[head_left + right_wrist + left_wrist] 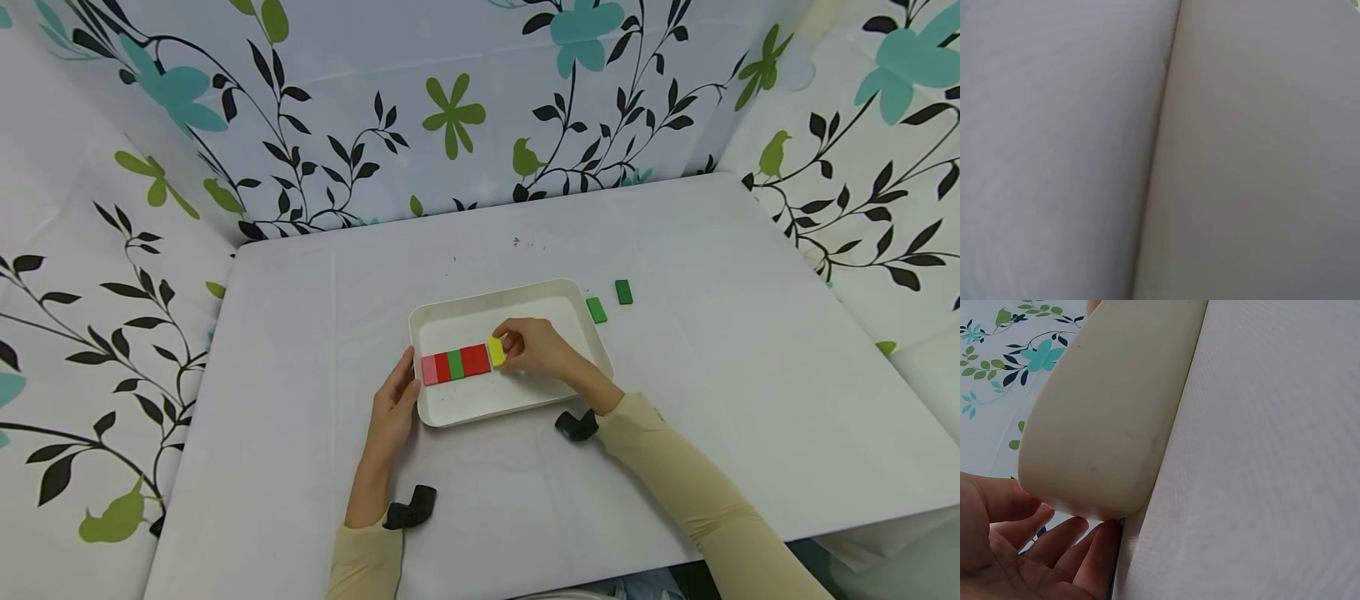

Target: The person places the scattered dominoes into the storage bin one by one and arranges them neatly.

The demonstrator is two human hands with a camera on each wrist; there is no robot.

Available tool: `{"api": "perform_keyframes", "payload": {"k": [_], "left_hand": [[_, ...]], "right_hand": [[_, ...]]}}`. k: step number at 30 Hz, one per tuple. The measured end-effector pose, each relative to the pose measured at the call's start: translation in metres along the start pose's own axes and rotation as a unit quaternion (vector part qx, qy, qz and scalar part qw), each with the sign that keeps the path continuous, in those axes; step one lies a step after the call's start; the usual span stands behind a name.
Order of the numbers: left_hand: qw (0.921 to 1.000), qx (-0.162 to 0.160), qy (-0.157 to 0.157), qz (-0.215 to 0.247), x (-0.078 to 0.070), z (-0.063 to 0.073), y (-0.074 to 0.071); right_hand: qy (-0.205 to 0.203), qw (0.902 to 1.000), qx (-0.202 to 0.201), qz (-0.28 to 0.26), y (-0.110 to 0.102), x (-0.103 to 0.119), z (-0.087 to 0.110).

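Note:
In the head view, my right hand (534, 346) pinches a yellow block (497, 352) between thumb and fingers, at the right end of a row inside the white tray (517, 406). From left to right the row has a pink block (429, 370), a red block (443, 367), a green block (456, 364) and a wider red stretch (475, 360). My left hand (393, 408) lies along the tray's left end. The left wrist view shows its fingertips (1107, 534) resting against the tray's outer wall (1104, 412). In the right wrist view, the hand is out of sight.
Two green blocks lie to the right of the tray, one close by its rim (596, 310) and one farther off (624, 292). Patterned cloth (450, 117) hangs behind the white table (300, 333) and at its sides.

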State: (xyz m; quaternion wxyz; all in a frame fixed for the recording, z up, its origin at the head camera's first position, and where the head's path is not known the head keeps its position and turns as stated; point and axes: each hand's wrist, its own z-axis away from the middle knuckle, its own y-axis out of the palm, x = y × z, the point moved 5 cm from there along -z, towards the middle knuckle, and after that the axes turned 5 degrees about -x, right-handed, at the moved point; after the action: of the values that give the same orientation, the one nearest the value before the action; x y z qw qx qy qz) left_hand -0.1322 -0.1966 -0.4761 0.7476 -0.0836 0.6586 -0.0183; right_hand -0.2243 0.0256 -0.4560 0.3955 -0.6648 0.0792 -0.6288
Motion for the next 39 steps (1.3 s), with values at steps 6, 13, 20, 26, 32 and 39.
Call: {"api": "perform_keyframes", "payload": {"k": [6, 13, 20, 26, 32, 39], "left_hand": [[1.0000, 0.000, -0.001, 0.000, -0.0005, 0.0000, 0.0002], [1.0000, 0.000, -0.002, -0.001, 0.0003, -0.0003, 0.0000], [1.0000, -0.001, 0.001, -0.004, -0.0003, 0.0007, -0.0002], [1.0000, -0.002, 0.007, -0.002, -0.0004, 0.0001, -0.0004], [1.0000, -0.002, 0.007, -0.003, -0.0009, -0.0002, -0.0005], [1.0000, -0.003, 0.008, -0.004, -0.0014, 0.0001, -0.0003]], "right_hand": [[0.012, 0.9999, 0.003, 0.008, 0.0026, 0.0000, -0.0018], [0.022, 0.9997, 0.005, 0.012, 0.0049, -0.0008, -0.0031], [0.016, 0.9999, 0.004, 0.001, 0.0055, 0.0002, -0.0030], [0.007, 0.9999, 0.006, -0.007, 0.0049, 0.0030, -0.0012], [-0.003, 1.0000, 0.005, -0.001, 0.0051, 0.0034, -0.0011], [0.000, 1.0000, 0.004, 0.001, 0.0043, 0.0053, 0.0002]]}}
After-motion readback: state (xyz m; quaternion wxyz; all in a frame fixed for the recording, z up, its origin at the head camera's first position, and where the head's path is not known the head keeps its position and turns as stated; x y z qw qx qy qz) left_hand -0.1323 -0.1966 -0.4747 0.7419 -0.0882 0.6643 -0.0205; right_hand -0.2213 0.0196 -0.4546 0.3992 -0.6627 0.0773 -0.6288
